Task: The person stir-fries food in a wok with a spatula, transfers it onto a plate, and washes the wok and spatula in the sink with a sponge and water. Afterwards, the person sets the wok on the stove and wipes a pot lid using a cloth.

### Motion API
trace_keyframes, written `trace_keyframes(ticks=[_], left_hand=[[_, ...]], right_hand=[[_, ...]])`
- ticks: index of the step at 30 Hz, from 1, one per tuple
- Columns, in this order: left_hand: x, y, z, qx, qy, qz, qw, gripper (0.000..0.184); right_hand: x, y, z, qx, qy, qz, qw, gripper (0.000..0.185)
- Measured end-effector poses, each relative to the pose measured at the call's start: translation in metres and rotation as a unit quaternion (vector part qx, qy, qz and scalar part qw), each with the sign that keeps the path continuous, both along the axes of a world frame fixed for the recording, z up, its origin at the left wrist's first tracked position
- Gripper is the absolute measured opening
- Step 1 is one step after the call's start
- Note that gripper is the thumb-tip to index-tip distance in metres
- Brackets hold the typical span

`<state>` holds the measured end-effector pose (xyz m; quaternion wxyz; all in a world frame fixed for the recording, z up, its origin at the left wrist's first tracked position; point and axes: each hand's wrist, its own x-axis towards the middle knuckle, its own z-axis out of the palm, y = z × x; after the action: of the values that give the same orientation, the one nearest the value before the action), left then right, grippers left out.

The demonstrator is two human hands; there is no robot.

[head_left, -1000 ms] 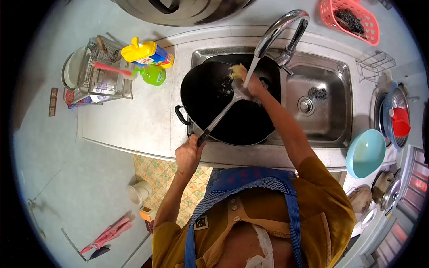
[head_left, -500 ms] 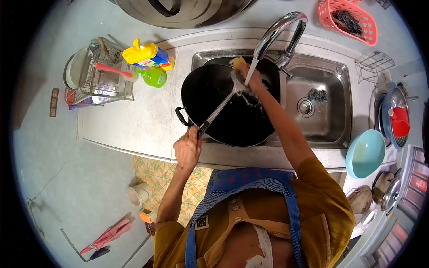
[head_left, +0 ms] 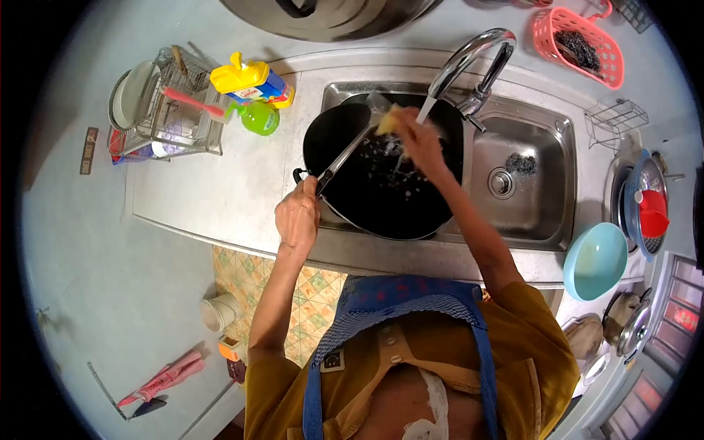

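My left hand (head_left: 298,216) is closed around the dark grip of a long-handled metal spatula (head_left: 345,156). Its broad, pale head points away from me over the far side of a large black wok (head_left: 352,202), which sits in the left sink basin. In my right hand (head_left: 422,147) is a yellow sponge (head_left: 389,122), close beside the spatula's head. Whether sponge and head touch is hard to tell. Water from the curved faucet (head_left: 469,55) runs down by my right hand, and drops splash inside the wok.
Right of the wok is the second basin (head_left: 539,202) with a steel scourer (head_left: 521,163). A light-blue bowl (head_left: 598,260) stands at the right counter edge. Yellow (head_left: 253,81) and green (head_left: 259,119) bottles stand left, beside a wire dish rack (head_left: 180,110). A large lid (head_left: 337,18) is at the back.
The spatula's head has moved up and left, out of the water stream. My right hand has shifted slightly nearer and right, with the sponge now beside the head. More drops splash in the wok.
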<state>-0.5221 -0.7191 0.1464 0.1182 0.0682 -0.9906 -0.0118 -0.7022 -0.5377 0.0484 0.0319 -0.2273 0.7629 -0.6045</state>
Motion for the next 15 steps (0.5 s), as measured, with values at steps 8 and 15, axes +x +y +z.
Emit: trace_keyframes(ticks=[8,15], left_hand=[[-0.010,0.008,-0.011,0.001,-0.002,-0.008,1.000,0.024],[-0.007,0.012,-0.017,0.034,-0.006,-0.002,0.999,0.022]], right_hand=[[0.015,-0.022,0.014,0.079,0.314,0.036,0.945,0.022],[0.056,-0.034,0.034,-0.025,0.105,0.163,0.981,0.015]])
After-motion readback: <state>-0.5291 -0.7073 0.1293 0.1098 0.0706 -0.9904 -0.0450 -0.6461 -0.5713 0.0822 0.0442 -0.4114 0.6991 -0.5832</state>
